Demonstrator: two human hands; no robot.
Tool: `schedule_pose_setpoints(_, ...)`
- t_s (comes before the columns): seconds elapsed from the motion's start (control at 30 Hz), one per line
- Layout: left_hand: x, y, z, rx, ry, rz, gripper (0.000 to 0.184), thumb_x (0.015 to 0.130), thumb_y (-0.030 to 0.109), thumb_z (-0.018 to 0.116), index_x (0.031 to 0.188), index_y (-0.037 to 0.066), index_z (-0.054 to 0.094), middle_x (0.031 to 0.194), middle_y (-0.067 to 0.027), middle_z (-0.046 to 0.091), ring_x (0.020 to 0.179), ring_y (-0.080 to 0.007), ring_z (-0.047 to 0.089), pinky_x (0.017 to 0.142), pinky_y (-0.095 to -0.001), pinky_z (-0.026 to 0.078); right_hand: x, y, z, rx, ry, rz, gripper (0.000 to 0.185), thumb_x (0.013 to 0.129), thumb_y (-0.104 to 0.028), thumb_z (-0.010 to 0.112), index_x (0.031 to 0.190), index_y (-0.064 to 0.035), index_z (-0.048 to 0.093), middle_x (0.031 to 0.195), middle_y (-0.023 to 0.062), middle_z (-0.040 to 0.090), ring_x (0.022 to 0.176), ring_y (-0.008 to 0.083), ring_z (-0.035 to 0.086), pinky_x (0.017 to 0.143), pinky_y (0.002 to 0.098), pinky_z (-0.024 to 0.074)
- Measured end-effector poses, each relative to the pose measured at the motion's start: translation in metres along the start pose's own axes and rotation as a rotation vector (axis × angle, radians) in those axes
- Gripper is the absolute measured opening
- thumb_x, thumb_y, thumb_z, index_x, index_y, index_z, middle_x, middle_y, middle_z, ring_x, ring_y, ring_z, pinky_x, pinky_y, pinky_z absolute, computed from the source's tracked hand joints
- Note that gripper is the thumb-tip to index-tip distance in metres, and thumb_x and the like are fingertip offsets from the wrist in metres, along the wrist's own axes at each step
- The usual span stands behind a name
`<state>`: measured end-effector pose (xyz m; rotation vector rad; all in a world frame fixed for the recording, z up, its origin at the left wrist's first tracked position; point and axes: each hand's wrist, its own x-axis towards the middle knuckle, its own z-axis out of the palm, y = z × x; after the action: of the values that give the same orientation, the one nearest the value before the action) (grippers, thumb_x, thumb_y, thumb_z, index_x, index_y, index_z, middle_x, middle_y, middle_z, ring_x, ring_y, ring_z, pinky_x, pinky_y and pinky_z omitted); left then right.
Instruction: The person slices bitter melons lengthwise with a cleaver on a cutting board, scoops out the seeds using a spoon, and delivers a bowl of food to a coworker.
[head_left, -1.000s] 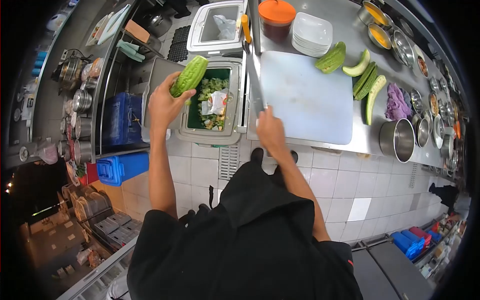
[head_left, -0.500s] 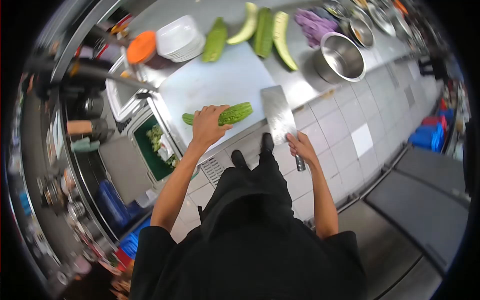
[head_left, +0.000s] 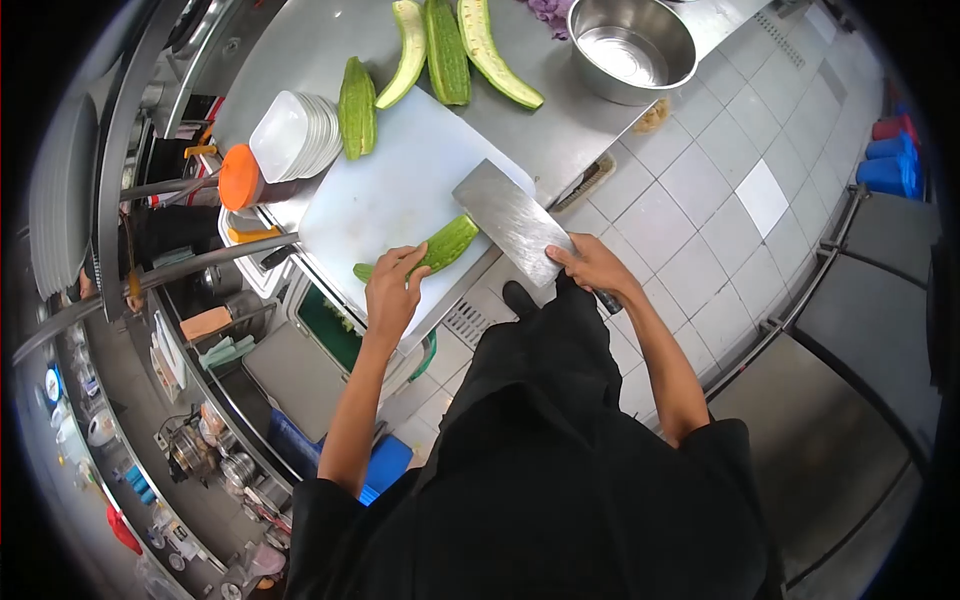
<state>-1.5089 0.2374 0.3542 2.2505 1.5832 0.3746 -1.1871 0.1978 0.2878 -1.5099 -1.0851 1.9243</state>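
A green, ridged half of a bitter melon (head_left: 450,243) lies skin side up on the white cutting board (head_left: 390,150). My left hand (head_left: 393,287) grips it from above near its left end, fingers bent over it. In my right hand (head_left: 590,265) is a cleaver (head_left: 510,220), held by its dark handle. Its broad blade is over the board's right edge, with the far corner close to the melon's right end. Further bitter melon halves lie along the back of the board: a green one (head_left: 357,108), a pale cut one (head_left: 405,50), another green one (head_left: 446,55) and another pale one (head_left: 490,55).
Stacked white dishes (head_left: 290,135) and an orange-lidded tub (head_left: 240,178) stand left of the board. A steel pot (head_left: 633,50) sits on the counter at the right. Below the board's left side is a green bin (head_left: 330,325). A metal rail (head_left: 180,275) crosses on the left.
The cleaver has swung left over the board's edge, close to the melon. My left hand stays on the melon, its fingers shifted. The whole view has turned and shifted.
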Motion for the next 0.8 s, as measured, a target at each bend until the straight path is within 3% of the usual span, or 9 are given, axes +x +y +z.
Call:
schedule_pose_setpoints(0.33,0.004,0.007,-0.006,-0.028,-0.019,-0.061,0.028,0.079,0.010,0.069,0.107,0.010,0.070,0.096,-0.0073,0.063,0.086,-0.0271,0.059,0.073,-0.0375,0.048,0.006,-0.016,-0.015,-0.103,-0.061,0.019,0.042,0.093,-0.038,0.059,0.099,0.0028,0.055,0.056,-0.0007,0.043,0.038,0.0083,0.040,0.037,0.0260,0.0344)
schedule_pose_setpoints(0.4,0.007,0.003,-0.006,-0.010,-0.004,0.005,0.027,0.079,0.009,0.069,0.106,0.009,0.070,0.094,-0.0076,0.063,0.084,-0.0270,0.058,0.072,-0.0383,0.047,0.011,-0.024,-0.019,-0.133,-0.073,0.022,0.041,0.093,-0.038,0.059,0.101,0.0026,0.055,0.056,-0.0005,0.043,0.038,0.0087,0.040,0.037,0.0259,0.0340)
schedule_pose_setpoints(0.6,0.013,0.001,-0.010,-0.013,-0.072,0.011,0.029,0.080,0.008,0.068,0.109,0.009,0.069,0.097,-0.0089,0.063,0.087,-0.0273,0.059,0.074,-0.0370,0.048,0.022,-0.026,-0.022,-0.085,-0.162,0.092,0.041,0.094,-0.035,0.057,0.113,0.0004,0.054,0.056,0.0007,0.044,0.038,0.0079,0.038,0.035,0.0252,0.0321)
schedule_pose_setpoints(0.8,0.017,-0.005,-0.007,-0.005,-0.082,0.040,0.027,0.079,0.011,0.067,0.106,0.010,0.070,0.095,-0.0056,0.063,0.082,-0.0263,0.058,0.070,-0.0377,0.047,0.015,-0.025,-0.002,-0.046,-0.078,0.065,0.038,0.095,-0.036,0.057,0.105,0.0001,0.054,0.051,-0.0028,0.039,0.037,0.0064,0.035,0.034,0.0248,0.0301)
